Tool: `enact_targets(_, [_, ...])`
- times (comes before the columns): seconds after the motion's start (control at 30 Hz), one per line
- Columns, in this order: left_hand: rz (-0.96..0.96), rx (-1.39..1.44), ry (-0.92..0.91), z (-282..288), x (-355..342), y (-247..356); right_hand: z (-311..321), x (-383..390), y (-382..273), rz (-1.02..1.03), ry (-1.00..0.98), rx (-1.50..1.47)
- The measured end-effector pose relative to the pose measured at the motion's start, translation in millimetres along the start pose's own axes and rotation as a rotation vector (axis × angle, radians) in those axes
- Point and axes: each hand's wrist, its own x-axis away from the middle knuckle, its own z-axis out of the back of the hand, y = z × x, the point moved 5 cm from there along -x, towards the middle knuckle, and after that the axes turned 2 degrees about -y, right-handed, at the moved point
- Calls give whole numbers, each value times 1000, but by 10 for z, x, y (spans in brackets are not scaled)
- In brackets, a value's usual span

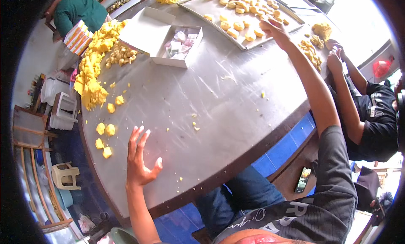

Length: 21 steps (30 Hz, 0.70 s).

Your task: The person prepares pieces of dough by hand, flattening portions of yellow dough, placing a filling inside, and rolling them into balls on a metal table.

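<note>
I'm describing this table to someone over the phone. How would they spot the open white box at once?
Start at the big metal table and look to its far side, between the long heap of yellow dough and the metal tray of small yellow pieces. There sits the box, white and shallow, lid flung open. It alone holds pale pink and white wrapped pieces, not yellow ones.

Right hand (274, 29) fingertips blurred over tray (211, 8); grasp unclear.
</note>
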Motion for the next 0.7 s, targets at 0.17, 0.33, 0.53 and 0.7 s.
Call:
enact_targets(0.17, [22, -39, 74, -13, -84, -84, 131, -736, 18, 369, 264, 985])
enact_targets(0.33, [-14, -51, 140, 107, -62, -164, 176, -417, 301, 365, 243, 971])
enact_targets(0.53, [111, -173, 314, 335, 39, -235, -472, 1169, -354, 305, 21, 794])
enact_targets(0.7, [276, -267, 451, 718, 174, -836, -1386, 2198, -1048, 394, -171, 550])
